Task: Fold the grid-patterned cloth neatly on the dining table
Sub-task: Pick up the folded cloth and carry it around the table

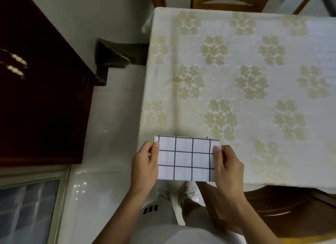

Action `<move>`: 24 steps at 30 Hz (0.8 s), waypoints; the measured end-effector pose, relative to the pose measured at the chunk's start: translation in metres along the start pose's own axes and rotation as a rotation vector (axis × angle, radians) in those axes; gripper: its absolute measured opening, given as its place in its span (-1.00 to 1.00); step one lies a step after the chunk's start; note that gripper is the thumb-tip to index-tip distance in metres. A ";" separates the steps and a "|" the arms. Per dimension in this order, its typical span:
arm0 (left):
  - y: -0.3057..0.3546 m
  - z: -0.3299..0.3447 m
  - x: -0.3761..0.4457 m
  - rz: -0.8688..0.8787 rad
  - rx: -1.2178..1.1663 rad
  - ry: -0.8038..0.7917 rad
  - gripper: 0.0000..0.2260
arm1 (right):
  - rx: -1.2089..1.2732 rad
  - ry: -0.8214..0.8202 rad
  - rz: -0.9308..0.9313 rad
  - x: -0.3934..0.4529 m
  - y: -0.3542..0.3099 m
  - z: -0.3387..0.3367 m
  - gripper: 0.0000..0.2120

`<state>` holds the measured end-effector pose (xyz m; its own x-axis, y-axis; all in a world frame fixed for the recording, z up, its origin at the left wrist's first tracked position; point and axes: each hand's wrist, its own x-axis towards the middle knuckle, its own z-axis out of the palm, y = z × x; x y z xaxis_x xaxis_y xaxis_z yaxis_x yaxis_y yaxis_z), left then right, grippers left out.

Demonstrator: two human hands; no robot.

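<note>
The grid-patterned cloth is white with thin dark lines, folded into a flat, compact rectangle. It sits at the near left corner of the dining table, its near edge overhanging the table's edge.

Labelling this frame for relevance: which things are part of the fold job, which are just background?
Job:
grid-patterned cloth, folded small
left hand, gripping its left edge
right hand, gripping its right edge
dining table, floral cover

Background:
dark cabinet
wooden chairs
window
</note>
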<state>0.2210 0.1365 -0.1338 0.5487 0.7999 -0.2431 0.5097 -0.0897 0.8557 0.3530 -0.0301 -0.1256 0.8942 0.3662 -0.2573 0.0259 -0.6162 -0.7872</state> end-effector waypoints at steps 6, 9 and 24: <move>0.009 0.034 0.042 -0.168 0.010 -0.179 -0.80 | -0.047 0.007 0.057 0.053 0.014 -0.014 -0.68; 0.011 0.046 0.066 -0.218 0.050 -0.197 -0.81 | -0.075 -0.003 0.062 0.081 0.021 -0.013 -0.68; -0.003 0.066 0.128 -0.279 0.421 -0.046 -0.87 | -0.294 -0.177 0.160 0.162 0.033 0.032 -0.70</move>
<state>0.3341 0.2001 -0.1974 0.3770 0.8015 -0.4643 0.8591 -0.1153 0.4986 0.4846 0.0307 -0.2112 0.8071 0.3477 -0.4772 0.0421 -0.8400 -0.5409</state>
